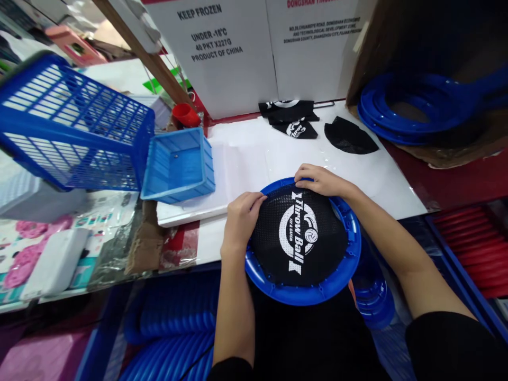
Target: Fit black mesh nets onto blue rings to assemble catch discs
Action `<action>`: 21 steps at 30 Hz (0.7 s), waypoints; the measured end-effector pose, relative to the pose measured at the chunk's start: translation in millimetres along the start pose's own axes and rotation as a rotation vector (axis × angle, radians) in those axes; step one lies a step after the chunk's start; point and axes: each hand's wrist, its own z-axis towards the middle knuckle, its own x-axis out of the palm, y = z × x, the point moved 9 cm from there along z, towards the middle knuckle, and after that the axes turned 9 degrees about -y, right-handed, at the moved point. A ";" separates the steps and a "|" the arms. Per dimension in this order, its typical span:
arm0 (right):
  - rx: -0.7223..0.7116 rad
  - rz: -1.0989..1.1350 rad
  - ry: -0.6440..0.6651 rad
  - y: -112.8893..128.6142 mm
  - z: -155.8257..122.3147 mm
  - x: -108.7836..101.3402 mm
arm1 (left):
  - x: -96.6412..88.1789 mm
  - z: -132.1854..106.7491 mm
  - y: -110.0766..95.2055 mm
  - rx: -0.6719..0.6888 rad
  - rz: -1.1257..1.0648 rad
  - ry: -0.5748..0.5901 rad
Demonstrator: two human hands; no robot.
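Observation:
A round black mesh sheet (270, 233) with white "Throw Ball" print lies inside a blue plastic ring (293, 295) close to my body. The ring's inner rim carries small pegs. My left hand (243, 219) is closed at the upper left, its thumb and fingertips pinching the mesh's edge against the ring. At the top, my right hand (323, 181) also pinches the mesh edge with bent fingers. A gap between mesh and ring shows at the right, beneath my right wrist. The fingertips partly hide the edge they hold.
Several black mesh pieces (349, 136) lie on the white work surface (250, 159). A light-blue bin (178, 165) and a blue basket (79, 121) stand left. Blue rings (416, 127) sit in a carton at right; more blue rings (170, 317) are stacked below.

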 end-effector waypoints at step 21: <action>0.070 0.073 0.105 -9.9 0.3 8.7 | -2.3 1.3 17.9 -0.069 0.051 0.155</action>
